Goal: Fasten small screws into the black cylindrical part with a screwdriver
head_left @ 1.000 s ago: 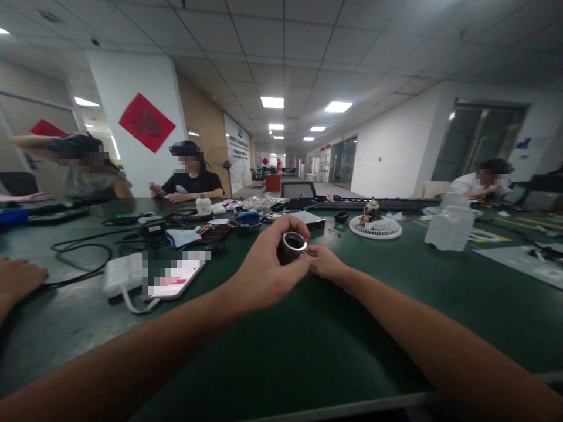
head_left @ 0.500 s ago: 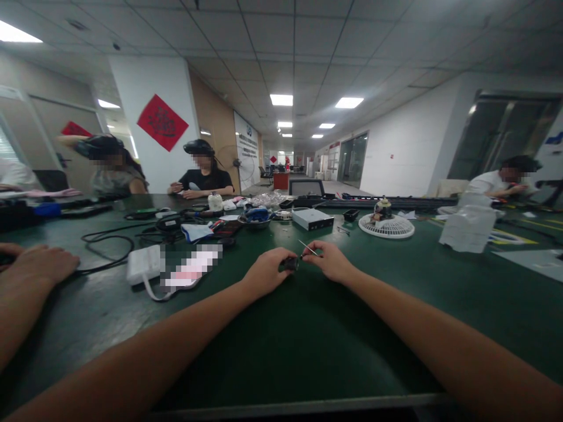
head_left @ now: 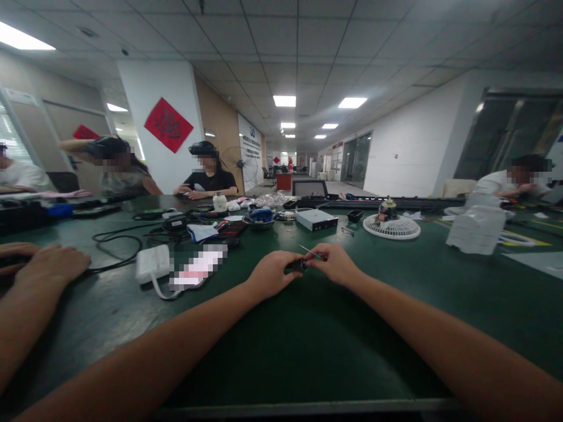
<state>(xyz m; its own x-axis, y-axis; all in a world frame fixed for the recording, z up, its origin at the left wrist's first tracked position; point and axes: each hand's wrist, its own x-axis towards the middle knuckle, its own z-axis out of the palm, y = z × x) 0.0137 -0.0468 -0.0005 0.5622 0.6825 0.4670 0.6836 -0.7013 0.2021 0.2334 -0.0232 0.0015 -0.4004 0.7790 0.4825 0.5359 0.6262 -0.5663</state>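
Between thumb and fingers, my left hand point(head_left: 271, 273) grips a small dark cylindrical part point(head_left: 301, 265); its exact kind does not show. My right hand point(head_left: 335, 262) is closed around a thin metal rod point(head_left: 309, 251), whose free end points up and to the left. The right fingertips touch the end of the dark part, so both hands meet over the green table point(head_left: 308, 346). Whether the right fingertips also pinch a tiny piece is hidden.
Beyond my hands are a white-and-black box point(head_left: 315, 219), a small black tray point(head_left: 354, 216), a white fan grille point(head_left: 391, 228) and a bowl point(head_left: 258, 220). A clear plastic piece point(head_left: 477, 227) stands right. Left are a white adapter point(head_left: 152, 264), cables and another person's hands point(head_left: 53, 266).
My right fingertips have closed the small gap and now touch the end of the dark part. The whole view has shifted slightly, moving the scene to the right.
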